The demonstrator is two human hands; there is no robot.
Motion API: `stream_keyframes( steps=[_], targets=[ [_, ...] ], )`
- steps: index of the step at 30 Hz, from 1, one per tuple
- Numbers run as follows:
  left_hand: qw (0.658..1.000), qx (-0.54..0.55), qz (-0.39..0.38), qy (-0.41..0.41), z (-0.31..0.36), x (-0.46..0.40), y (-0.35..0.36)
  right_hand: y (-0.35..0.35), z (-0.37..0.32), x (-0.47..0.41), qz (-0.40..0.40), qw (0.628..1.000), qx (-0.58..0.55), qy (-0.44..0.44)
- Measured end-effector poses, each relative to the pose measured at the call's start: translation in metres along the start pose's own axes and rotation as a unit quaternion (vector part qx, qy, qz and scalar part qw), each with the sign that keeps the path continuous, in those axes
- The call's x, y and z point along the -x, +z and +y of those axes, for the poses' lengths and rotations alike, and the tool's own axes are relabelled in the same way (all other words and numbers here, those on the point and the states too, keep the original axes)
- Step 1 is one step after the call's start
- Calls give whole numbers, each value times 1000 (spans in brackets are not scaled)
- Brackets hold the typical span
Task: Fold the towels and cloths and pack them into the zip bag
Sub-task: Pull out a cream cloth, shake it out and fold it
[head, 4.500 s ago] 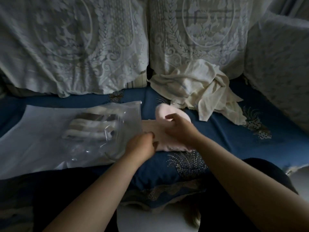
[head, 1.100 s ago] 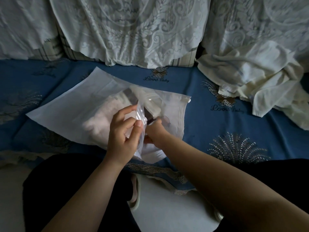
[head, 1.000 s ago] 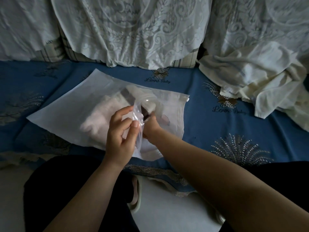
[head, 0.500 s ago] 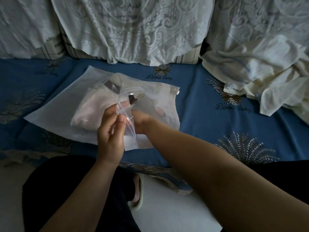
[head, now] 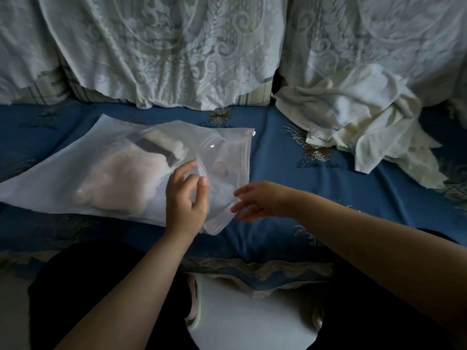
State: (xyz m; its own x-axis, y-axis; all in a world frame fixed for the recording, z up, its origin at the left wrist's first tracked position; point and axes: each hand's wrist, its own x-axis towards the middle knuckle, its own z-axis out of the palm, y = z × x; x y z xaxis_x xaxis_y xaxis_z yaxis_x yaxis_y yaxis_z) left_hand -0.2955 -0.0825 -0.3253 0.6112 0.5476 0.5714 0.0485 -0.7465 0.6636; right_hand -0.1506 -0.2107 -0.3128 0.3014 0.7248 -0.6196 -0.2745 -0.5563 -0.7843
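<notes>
Blue patterned seat cover (head: 290, 160) spanning the frame, backed by white lace drapes (head: 177, 59). Clear zip bag (head: 227, 147) lying flat on the cover left of centre, mouth toward the right, partly over a pale sheet (head: 50, 178). Inside the bag, packed: a folded pink towel (head: 121, 183) and, behind it, a folded cloth with a dark band (head: 156, 147). Unfolded cream cloths (head: 358, 127) heaped on the cover at right, well apart from the bag, against the lace. Left hand (head: 185, 198) at the bag's near mouth edge, fingers loosely curved, thumb and forefinger apparently on the plastic; firmness of hold not clear from this view. Right hand (head: 257, 200) just beside the mouth, fingers spread and relaxed, holding nothing. Judged state of task: part done, two items bagged; remaining, by appearance, folding of the cream heap, packing it, closing the zip. Bag mouth seemingly unsealed
</notes>
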Motion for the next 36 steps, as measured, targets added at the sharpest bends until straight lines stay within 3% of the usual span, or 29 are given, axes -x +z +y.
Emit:
stream_keyframes(
  steps=[3, 7, 10, 15, 17, 20, 23, 25, 27, 29, 32, 34, 36],
  targets=[
    [992, -115, -53, 30, 13, -1, 22, -45, 7, 12, 114, 976, 184, 15],
    [966, -211, -104, 107, 42, -9, 48, -126, 13, 17, 305, 850, 429, -1],
    [962, -190, -143, 132, 71, -32, 75, -195, 31, 7, 405, 806, 427, 63],
    [948, -159, -233, 148, 91, -75, 116, -232, 48, 12, 420, 789, 402, 199],
    [951, -116, -264, 114, 93, -82, 127, -230, 44, 18, 435, 774, 422, 184],
    [947, -20, -320, 6, 101, -81, 135, -226, 30, 31, 491, 776, 386, 87],
    [941, -45, -334, 29, 103, -77, 138, -209, 6, 48, 534, 789, 302, -34],
    [937, -13, -348, 25, 104, -76, 137, -183, -9, 64, 452, 865, 183, -118],
    [930, 48, -364, 24, 106, -74, 136, -151, -17, 83, 311, 932, 5, -186],
    [927, 88, -363, 23, 108, -72, 134, -128, -17, 99, 182, 952, -100, -224],
    [945, 80, -318, 9, 111, -70, 127, -115, -17, 106, 137, 956, -79, -249],
    [953, 68, -296, 14, 112, -69, 124, -115, -18, 105, 175, 951, 0, -253],
    [953, 78, -291, 0, 113, -71, 121, -119, -14, 99, 230, 927, 155, -250]
  ],
)
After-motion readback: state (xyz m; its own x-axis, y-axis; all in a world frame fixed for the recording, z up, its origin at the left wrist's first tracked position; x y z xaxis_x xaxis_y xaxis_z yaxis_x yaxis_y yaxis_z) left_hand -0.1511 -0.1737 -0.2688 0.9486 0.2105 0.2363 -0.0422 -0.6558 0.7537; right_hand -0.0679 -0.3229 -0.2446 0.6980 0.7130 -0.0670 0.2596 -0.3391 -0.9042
